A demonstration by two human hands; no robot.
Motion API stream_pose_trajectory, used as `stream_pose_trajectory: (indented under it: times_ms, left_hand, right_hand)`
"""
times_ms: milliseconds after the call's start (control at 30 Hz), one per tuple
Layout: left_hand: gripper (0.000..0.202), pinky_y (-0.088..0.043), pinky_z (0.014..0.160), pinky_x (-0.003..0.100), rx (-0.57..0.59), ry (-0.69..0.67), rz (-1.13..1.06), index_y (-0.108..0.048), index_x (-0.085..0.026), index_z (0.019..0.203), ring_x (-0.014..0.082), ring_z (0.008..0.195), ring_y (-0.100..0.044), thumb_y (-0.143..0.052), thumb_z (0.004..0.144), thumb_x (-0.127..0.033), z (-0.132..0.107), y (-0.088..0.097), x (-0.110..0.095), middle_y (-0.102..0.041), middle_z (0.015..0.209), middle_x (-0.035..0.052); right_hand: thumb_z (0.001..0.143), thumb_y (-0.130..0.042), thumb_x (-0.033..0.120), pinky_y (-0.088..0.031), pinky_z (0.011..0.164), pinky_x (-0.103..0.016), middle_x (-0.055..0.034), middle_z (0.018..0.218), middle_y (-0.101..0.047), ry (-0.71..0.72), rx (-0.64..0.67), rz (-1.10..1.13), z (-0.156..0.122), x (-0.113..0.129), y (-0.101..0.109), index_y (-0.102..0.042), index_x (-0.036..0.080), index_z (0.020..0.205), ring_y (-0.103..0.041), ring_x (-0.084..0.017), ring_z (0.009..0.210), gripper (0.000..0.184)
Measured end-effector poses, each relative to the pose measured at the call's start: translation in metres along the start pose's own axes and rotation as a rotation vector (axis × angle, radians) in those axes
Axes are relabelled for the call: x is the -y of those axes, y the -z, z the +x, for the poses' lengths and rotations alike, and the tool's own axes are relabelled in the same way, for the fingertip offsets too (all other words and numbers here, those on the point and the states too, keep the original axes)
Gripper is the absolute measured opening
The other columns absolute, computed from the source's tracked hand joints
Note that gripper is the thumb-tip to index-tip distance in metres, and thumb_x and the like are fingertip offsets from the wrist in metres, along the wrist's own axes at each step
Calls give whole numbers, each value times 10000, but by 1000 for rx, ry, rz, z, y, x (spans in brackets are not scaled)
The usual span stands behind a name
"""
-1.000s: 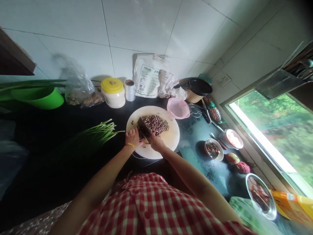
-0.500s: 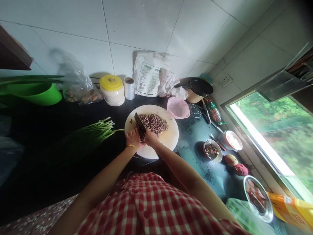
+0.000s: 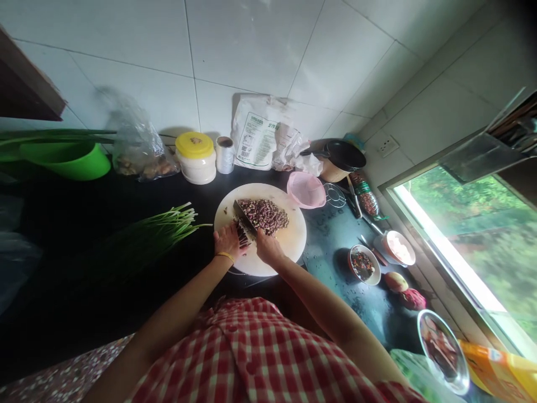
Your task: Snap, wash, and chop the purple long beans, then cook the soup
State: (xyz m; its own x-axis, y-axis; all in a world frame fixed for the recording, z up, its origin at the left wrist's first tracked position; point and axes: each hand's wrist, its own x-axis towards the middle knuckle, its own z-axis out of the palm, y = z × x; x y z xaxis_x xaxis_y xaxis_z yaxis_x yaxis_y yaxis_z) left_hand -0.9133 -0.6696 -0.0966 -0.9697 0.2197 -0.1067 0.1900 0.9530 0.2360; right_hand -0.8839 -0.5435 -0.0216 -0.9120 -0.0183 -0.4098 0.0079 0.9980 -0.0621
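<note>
Around the round cutting board: green onions at nine o'clock, white ends toward it; a pink bowl crowding its rim at two. At ten, a clear bag of brown lumps; past three, a bowl of dark and orange bits; at four, a metal bowl of reddish-brown pieces. Heaped mid-board, chopped purple pieces, pale inside, apparently long beans. Left hand clasped over uncut lengths; right hand wrapped around a cleaver, blade toward eleven.

Left arm points between one and two o'clock, left hand palm down; right arm between ten and eleven, right hand clenched.
</note>
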Motion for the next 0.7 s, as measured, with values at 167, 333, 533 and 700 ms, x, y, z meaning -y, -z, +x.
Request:
stream_pose_trajectory:
  times_ms: [167,333,533,700]
  left_hand:
    - [886,-235,933,503,27,-10,54,-288,-27,1339,361,1117,-339,-533,684,-572,-5,0,7,-397,1269,246]
    - [711,-258,918,514,18,-70,73,-397,-20,1272,374,1082,-377,-544,729,-454,-4,-3,4,-422,1248,240]
    - [627,-242,964,488,2,-113,55,-440,-33,1246,373,1142,-367,-539,750,-404,0,-12,8,-442,1254,226]
    - [517,-270,955,463,30,-77,23,-514,-84,1184,343,1121,-402,-503,770,-393,1,-10,9,-502,1198,202]
  right_hand:
    - [834,-336,107,-464,688,-347,-117,839,-652,6,12,-1,-27,1,-6,-320,128,1240,-641,-252,801,407]
    - [821,-359,92,-471,679,-338,-128,864,-655,4,41,-58,-36,5,-14,-349,112,1217,-645,-248,802,396]
    - [799,-403,88,-478,672,-314,-121,900,-645,33,105,-60,-19,20,9,-390,130,1130,-641,-232,838,335]
    - [821,-411,126,-476,671,-310,-130,909,-648,76,110,-82,-2,39,22,-400,126,1109,-641,-237,859,288]
